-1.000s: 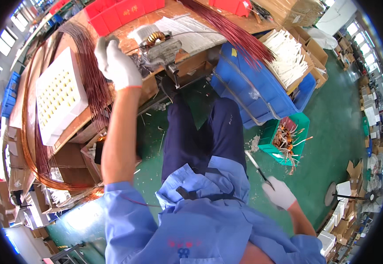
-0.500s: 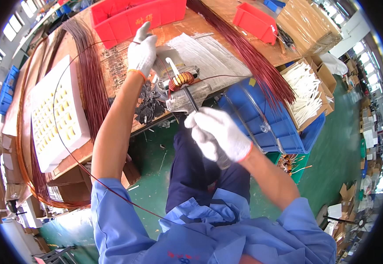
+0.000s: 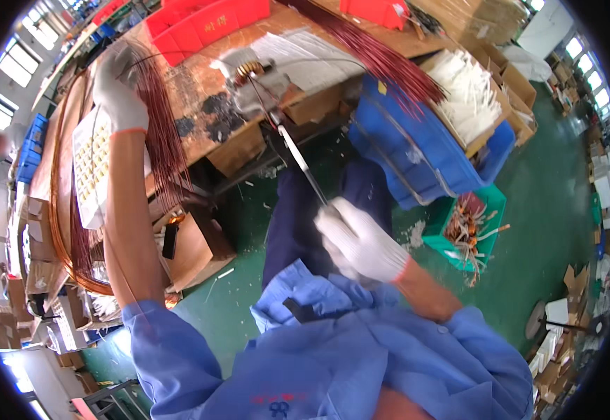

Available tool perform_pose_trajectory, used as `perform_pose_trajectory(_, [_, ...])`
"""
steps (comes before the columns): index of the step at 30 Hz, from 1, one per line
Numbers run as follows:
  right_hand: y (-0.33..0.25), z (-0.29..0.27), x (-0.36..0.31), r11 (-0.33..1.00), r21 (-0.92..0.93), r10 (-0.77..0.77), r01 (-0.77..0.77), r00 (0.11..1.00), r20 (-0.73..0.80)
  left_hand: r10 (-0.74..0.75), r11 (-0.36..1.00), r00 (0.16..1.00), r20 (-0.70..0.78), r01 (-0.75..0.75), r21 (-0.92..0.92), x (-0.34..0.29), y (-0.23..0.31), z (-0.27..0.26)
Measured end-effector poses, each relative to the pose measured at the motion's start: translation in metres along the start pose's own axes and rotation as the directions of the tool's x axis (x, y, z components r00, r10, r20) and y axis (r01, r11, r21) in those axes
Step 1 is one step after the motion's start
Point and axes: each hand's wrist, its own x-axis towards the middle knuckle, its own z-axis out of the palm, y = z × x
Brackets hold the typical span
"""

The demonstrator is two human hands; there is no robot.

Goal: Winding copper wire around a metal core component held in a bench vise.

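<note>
A small ring coil [image 3: 250,68] wound with copper-coloured wire sits in a grey holder [image 3: 256,94] at the bench's front edge. My right hand [image 3: 361,241], in a white knit glove, is closed around the handle end of a long thin tool [image 3: 313,183] with a dark shaft and white sleeve. The tool slants down from the coil, its tip just below the holder, where a dark wire runs to it. Stretched out to the left, my gloved left hand [image 3: 119,101] is closed on a thin dark red wire [image 3: 172,52] arcing toward the coil; its blurred fingertips lie against the wire bundle.
Dark red wire bundles lie at left [image 3: 161,140] and right [image 3: 368,52]. A white foam tray [image 3: 89,171] sits under my left forearm. Red bins [image 3: 207,31] stand behind. Right are a blue crate [image 3: 403,154], white strips [image 3: 466,98] and a green bin [image 3: 490,245] of scraps.
My left hand has swung left from beside the coil to the left wire bundle. My right hand has drawn the tool back toward me, out of the coil. The view has shifted.
</note>
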Motion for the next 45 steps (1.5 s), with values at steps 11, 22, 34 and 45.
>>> perform_pose_trajectory(11, [-0.034,0.028,-0.176,0.71,-0.575,0.154,0.406,0.708,0.689,-0.099,0.972,0.995,0.001,0.097,-0.215,-0.156,-0.015,0.093])
perform_pose_trajectory(22, [-0.051,0.006,0.08,0.994,0.045,0.097,-0.101,0.992,0.081,-0.374,0.893,0.915,0.15,0.399,-0.209,-0.013,-0.072,0.109])
perform_pose_trajectory(34, [-0.062,0.01,0.132,0.958,-0.265,-0.134,0.11,0.988,-0.076,-0.434,0.855,0.88,0.193,0.47,-0.221,0.016,-0.114,0.109])
perform_pose_trajectory(45, [0.004,0.014,-0.123,0.703,-0.306,-0.37,0.642,0.697,0.614,0.382,0.388,0.622,0.684,-0.779,0.492,-0.147,-0.057,0.053])
